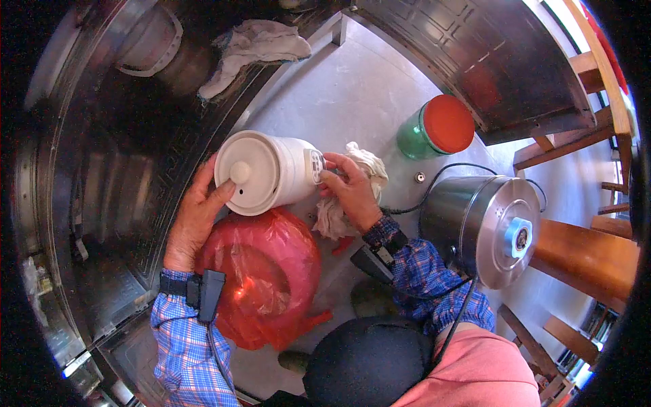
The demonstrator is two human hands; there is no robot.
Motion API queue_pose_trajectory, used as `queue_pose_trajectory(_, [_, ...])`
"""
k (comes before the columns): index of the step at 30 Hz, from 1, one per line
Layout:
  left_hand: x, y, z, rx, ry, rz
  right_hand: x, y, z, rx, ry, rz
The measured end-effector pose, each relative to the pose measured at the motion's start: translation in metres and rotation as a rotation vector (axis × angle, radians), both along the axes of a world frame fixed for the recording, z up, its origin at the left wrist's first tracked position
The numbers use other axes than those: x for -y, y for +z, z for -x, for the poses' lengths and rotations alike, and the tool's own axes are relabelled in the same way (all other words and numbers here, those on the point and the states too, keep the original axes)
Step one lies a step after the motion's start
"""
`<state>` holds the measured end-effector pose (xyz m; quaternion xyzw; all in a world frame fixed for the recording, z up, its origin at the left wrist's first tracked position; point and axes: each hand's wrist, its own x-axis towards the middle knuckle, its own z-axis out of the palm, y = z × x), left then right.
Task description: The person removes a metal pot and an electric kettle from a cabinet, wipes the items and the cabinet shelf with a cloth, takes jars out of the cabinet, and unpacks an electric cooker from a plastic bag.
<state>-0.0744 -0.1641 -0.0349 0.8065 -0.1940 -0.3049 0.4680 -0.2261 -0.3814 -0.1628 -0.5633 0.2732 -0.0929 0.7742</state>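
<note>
A small white electric stew pot (288,166) with a knobbed lid (247,173) is tilted between my hands, its lid facing left. My left hand (196,217) grips it by the lid end, with the thumb on the lid next to the knob and the fingers behind the pot. My right hand (349,190) pinches the pot's other side around the small button panel (316,166). Just behind my right hand lies a crumpled whitish cloth (369,166). Below the pot is a red plastic bag (261,281) with something round and pinkish inside.
On the right lies a steel drum-shaped vessel (451,217) with a black cable. A green jar with a red lid (449,125) stands farther back. Dark carved furniture (129,169) borders the left, with a rag (254,51) on it. Wooden chairs (576,261) stand at right.
</note>
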Motion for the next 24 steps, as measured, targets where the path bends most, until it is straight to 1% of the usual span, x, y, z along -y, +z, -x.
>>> queue_pose_trajectory(4, [0.001, 0.003, 0.001, 0.001, -0.02, 0.006, 0.001, -0.006, 0.0, 0.003, 0.005, -0.044])
queue_pose_trajectory(6, [0.001, -0.001, 0.002, -0.008, -0.001, 0.048, 0.004, -0.009, 0.002, -0.058, 0.058, 0.1])
queue_pose_trajectory(7, [0.0, -0.003, 0.001, -0.003, 0.005, 0.045, 0.004, -0.004, 0.003, -0.053, 0.064, 0.098])
queue_pose_trajectory(9, [0.0, -0.008, -0.001, -0.022, 0.018, 0.045, 0.005, 0.009, 0.006, -0.022, -0.044, 0.169])
queue_pose_trajectory(10, [0.007, 0.0, 0.004, -0.012, 0.042, 0.058, 0.008, 0.019, 0.007, -0.016, -0.08, 0.114])
queue_pose_trajectory(11, [0.009, -0.001, 0.003, -0.002, 0.053, 0.058, 0.01, 0.024, 0.008, -0.006, -0.069, 0.114])
queue_pose_trajectory(13, [0.01, -0.006, 0.0, 0.124, -0.034, 0.02, 0.014, 0.036, 0.007, 0.045, -0.101, 0.09])
queue_pose_trajectory(15, [0.017, -0.002, 0.003, 0.125, 0.006, 0.007, 0.015, 0.055, 0.005, 0.056, -0.073, 0.086])
queue_pose_trajectory(17, [0.023, -0.002, 0.003, 0.22, -0.076, -0.061, 0.013, 0.065, 0.002, 0.147, -0.014, 0.162])
queue_pose_trajectory(18, [0.025, -0.005, 0.005, 0.286, -0.076, -0.049, 0.012, 0.073, -0.001, 0.161, -0.007, 0.165])
queue_pose_trajectory(20, [0.028, -0.004, 0.011, 0.348, -0.073, -0.062, 0.006, 0.09, -0.007, 0.319, 0.104, 0.467])
queue_pose_trajectory(21, [0.028, -0.002, 0.013, 0.399, -0.077, -0.08, 0.006, 0.096, -0.01, 0.327, 0.111, 0.466])
queue_pose_trajectory(22, [0.025, -0.004, 0.01, 0.485, -0.112, -0.093, 0.005, 0.101, -0.013, 0.321, 0.174, 0.619])
queue_pose_trajectory(23, [0.02, -0.003, 0.008, 0.493, -0.106, -0.094, 0.005, 0.104, -0.016, 0.314, 0.235, 0.773])
queue_pose_trajectory(24, [0.015, -0.001, 0.007, 0.342, -0.05, -0.048, 0.004, 0.104, -0.018, 0.322, 0.236, 0.775])
